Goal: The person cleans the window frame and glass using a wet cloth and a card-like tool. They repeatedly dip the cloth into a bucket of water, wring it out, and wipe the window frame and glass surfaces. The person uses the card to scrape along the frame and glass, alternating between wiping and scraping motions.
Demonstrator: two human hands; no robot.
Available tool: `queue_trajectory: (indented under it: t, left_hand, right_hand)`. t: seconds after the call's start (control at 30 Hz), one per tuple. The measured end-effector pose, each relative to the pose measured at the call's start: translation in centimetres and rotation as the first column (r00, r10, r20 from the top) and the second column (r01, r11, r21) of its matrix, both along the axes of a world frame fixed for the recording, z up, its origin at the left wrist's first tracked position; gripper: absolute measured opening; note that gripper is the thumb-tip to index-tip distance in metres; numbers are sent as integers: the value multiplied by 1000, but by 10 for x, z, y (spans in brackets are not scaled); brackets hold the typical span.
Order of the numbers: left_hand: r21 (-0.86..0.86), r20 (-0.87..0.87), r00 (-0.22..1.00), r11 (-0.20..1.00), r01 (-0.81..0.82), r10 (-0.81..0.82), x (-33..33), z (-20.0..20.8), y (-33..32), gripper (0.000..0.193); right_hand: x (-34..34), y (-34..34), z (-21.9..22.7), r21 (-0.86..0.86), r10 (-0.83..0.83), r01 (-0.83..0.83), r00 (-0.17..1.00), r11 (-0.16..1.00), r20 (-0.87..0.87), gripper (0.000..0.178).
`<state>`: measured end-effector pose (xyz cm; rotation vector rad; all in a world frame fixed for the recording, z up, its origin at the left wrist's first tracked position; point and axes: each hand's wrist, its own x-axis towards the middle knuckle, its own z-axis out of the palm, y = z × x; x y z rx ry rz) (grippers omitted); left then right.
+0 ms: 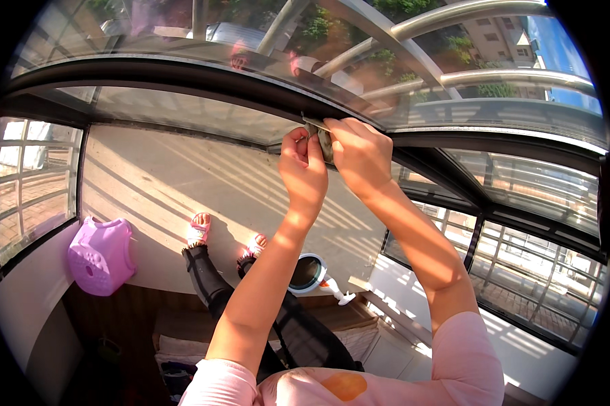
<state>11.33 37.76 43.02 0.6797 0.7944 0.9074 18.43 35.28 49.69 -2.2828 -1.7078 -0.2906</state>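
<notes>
Both my arms reach up to the dark window frame (251, 91). My left hand (303, 166) is closed in a pinch at the left edge of a small, crumpled grey-green cloth (326, 143). Beside it, my right hand (360, 152) grips the same cloth from the right, with its fingers pressed together. A thin, pale, flat strip (316, 124) juts from under the right fingertips against the frame's lower edge; its kind is unclear. My fingers hide part of the cloth.
A purple plastic step stool (102, 257) stands at the left. Near my legs is a white-rimmed round thing with a dark centre and a handle (308, 273). My feet in pink sandals (198, 230) are on a pale sunlit ledge (149, 176). Metal bars (413, 51) run outside the glass.
</notes>
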Motion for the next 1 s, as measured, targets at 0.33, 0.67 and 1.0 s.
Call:
queue_trajectory:
  t: [0.33,0.67,1.0]
  left_hand:
    - [-184,63,995,979,86,-76,-1,0,11,17]
    - [-338,85,996,940,38,-9,0,2,7,15]
    - [-416,233,972,901,121,-23,-4,2,15,23]
  right_hand:
    - [1,-14,18,-235,-149,159,987,959,59,10]
    - [0,-13,13,-94,-78,75,997,993,-22,7]
    - [-2,3,9,-188,-29,28,1000,982,-4,9]
